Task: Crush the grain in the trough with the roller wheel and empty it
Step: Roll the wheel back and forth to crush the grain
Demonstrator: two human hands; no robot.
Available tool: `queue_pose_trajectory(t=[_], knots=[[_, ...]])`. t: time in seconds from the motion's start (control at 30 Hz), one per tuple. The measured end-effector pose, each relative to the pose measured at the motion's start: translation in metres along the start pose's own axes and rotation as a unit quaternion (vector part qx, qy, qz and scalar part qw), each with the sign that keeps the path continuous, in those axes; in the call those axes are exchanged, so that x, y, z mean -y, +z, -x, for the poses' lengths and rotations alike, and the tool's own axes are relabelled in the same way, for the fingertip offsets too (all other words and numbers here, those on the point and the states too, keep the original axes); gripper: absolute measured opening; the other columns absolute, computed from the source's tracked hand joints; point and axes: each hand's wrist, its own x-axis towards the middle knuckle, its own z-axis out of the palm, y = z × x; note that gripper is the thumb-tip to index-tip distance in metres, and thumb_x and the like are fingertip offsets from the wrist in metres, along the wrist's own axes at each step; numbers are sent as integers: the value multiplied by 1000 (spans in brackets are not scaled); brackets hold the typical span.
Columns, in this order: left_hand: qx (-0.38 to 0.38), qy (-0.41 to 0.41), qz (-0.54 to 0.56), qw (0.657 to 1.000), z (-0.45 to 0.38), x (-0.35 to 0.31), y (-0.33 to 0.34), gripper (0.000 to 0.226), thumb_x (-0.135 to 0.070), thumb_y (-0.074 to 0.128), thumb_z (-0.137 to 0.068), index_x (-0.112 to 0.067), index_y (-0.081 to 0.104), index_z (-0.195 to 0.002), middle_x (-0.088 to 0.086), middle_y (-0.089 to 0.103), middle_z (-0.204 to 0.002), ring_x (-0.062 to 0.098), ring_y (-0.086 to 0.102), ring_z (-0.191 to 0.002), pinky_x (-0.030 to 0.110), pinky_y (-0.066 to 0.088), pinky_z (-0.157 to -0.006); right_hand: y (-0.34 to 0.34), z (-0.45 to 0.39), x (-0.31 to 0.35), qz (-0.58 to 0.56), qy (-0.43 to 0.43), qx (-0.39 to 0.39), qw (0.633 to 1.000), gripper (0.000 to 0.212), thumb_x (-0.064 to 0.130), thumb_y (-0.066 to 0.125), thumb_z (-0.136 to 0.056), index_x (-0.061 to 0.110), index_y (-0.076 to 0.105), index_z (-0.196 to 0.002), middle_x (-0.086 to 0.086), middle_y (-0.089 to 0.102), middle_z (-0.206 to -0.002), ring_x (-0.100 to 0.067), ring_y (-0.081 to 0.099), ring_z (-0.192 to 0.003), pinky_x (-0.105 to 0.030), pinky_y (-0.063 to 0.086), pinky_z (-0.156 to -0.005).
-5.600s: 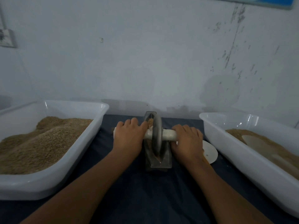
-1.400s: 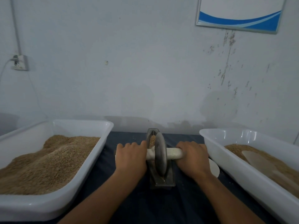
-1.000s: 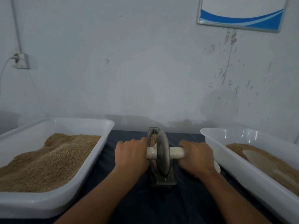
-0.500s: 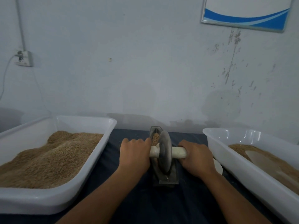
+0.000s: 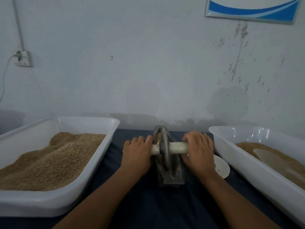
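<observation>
I had both hands on the white handle that ran crosswise through the roller wheel. My left hand was curled over the handle's left end, knuckles up, fingers wrapped down the far side and covering that end completely. My right hand gripped the right end the same way, its fingers folded over the top, with a bare stretch of handle showing between it and the wheel.

The wheel stood upright on its edge inside the narrow metal trough, which sat on the dark table about midway between its left and right sides, running from near me toward the wall. The wheel was around the middle of the trough. Grain was heaped in the far end of the trough, just behind the wheel, and a little showed low in the near end by the wheel's rim.

Toward the table's left edge sat a white tub piled with grain. Toward the right edge was a second white tub holding a shallower layer, with a pale scoop lying on it. A white disc lay flat on the table between the trough and the right tub, partly hidden by my right wrist.
</observation>
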Motion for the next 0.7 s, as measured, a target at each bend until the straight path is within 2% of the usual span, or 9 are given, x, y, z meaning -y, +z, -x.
queue_pose_trajectory(t=[0.1,0.2,0.3,0.37,0.43,0.47,0.53,0.6,0.7], knots=[[-32,11,-3,999,-3,-2,6,57,-35,67,-77,-29,39,-126,-1,54,-112,22,52,-100,38,40,-84,5,4,-6,-64,25,-11,998,43,27,78,-70,29,52,-103,12,55,-113,-15,52,-111,-38,36,-95],[-76,40,13,996,-1,-1,12,72,-35,69,-77,-26,35,-140,0,54,-113,21,52,-101,38,40,-90,8,8,-12,-117,47,-17,992,44,28,76,-66,33,50,-102,16,53,-104,-12,52,-100,-31,33,-88],[-93,50,75,992,-1,5,14,69,-33,65,-80,-26,35,-142,-1,52,-119,20,51,-106,38,39,-96,8,6,-15,-115,52,-22,992,43,24,79,-63,33,53,-97,18,53,-96,-9,50,-92,-31,35,-85],[-75,46,116,989,-2,9,13,65,-33,62,-81,-28,37,-141,-1,50,-122,20,49,-109,37,38,-98,9,3,-14,-103,43,-31,993,42,19,81,-63,30,59,-97,17,56,-94,-11,52,-93,-37,40,-89],[-52,58,102,992,-1,12,13,61,-35,65,-80,-27,42,-136,0,48,-126,22,48,-114,37,36,-100,11,1,-12,-84,44,-27,995,41,15,82,-66,27,63,-100,12,62,-99,-16,55,-103,-49,41,-99],[-40,63,86,994,-1,12,14,61,-36,67,-79,-27,44,-135,1,46,-130,23,46,-119,38,34,-103,12,1,-11,-75,52,-18,996,41,13,82,-68,27,65,-104,10,66,-105,-20,56,-112,-54,37,-106],[-27,47,69,996,-1,9,14,66,-34,69,-80,-26,42,-139,7,41,-138,27,38,-129,42,31,-108,14,1,-11,-52,65,8,996,43,13,79,-75,27,66,-114,7,67,-120,-25,51,-127,-55,26,-115],[-36,22,35,999,-2,4,12,70,-30,65,-84,-24,34,-147,12,41,-138,29,36,-127,44,28,-112,16,3,-12,-30,71,48,996,44,20,72,-85,29,61,-126,6,61,-134,-25,42,-138,-53,19,-119],[-51,18,-33,998,-3,-7,8,69,-27,49,-91,-21,20,-153,10,46,-126,29,43,-117,47,24,-113,18,3,-17,-9,82,142,986,56,28,62,-92,31,42,-144,5,40,-155,-23,20,-150,-54,8,-121]])
